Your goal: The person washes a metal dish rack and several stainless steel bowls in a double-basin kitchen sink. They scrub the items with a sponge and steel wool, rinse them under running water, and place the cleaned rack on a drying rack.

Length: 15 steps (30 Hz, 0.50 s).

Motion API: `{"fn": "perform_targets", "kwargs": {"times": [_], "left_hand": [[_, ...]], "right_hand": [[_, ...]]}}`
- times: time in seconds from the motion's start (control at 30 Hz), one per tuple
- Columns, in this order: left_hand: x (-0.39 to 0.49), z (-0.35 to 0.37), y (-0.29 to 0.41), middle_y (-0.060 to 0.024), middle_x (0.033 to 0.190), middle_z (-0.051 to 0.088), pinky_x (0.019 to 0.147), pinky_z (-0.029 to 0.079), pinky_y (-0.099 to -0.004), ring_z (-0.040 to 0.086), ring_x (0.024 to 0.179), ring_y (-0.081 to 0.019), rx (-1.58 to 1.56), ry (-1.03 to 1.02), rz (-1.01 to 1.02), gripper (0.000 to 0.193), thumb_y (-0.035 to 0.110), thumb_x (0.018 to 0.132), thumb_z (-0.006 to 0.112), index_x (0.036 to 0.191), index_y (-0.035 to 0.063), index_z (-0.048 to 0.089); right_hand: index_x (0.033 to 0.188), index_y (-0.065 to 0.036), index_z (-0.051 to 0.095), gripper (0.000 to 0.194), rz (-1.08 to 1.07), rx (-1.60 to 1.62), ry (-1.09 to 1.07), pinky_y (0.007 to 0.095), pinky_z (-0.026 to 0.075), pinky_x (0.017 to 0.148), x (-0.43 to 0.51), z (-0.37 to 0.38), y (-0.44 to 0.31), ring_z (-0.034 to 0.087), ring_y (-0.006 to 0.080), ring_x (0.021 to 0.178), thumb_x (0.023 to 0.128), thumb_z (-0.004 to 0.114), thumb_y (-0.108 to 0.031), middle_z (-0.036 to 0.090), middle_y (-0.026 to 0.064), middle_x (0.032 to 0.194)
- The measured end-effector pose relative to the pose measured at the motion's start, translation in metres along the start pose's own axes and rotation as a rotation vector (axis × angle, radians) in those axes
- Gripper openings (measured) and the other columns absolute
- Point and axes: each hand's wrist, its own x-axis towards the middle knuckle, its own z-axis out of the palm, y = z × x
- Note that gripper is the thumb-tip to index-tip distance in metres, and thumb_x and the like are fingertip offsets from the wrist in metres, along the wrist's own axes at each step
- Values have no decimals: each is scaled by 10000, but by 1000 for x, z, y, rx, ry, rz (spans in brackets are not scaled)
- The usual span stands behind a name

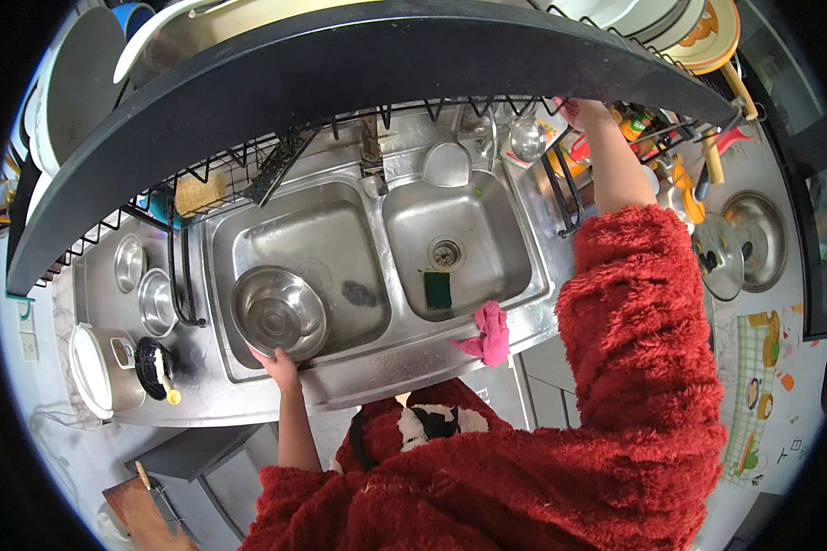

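Note:
My left hand (280, 368) grips the near rim of a stainless steel bowl (280, 310), which is tilted over the near left part of the left sink basin (303, 237). My right hand (580, 114) is raised at the right end of the dish rack's black front rail (386, 55). Its fingers are partly hidden by the rail, so I cannot tell whether they hold anything. Close to it hang a steel ladle (528, 140) and a wide metal spatula (448, 164).
The right basin (468, 213) holds a dark green scouring pad (437, 290). A pink cloth (491, 334) drapes over the sink's front edge. Two metal bowls (157, 302) and a lidded pot (103, 372) stand at left. The rack's black leg (562, 189) rises at right, near a glass lid (718, 258).

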Motion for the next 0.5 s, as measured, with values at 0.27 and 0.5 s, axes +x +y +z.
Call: {"fn": "perform_targets", "kwargs": {"times": [0.27, 0.5], "left_hand": [[-10, 9, 20, -230, 1345, 361, 1013, 305, -335, 424, 1187, -307, 17, 98, -81, 703, -15, 789, 390, 1430, 39, 109], [-5, 7, 10, -238, 1362, 334, 1020, 299, -348, 409, 1201, -320, -144, 167, -142, 711, -14, 786, 400, 1431, 36, 104]], "right_hand": [[840, -56, 565, 229, 3, 71, -110, 252, 557, 525, -10, -14, -13, 616, 194, 636, 877, 569, -282, 589, 83, 715], [818, -48, 565, 245, 9, -23, -104, 253, 556, 523, 9, -14, -10, 614, 190, 629, 875, 572, -286, 587, 81, 704]]}}
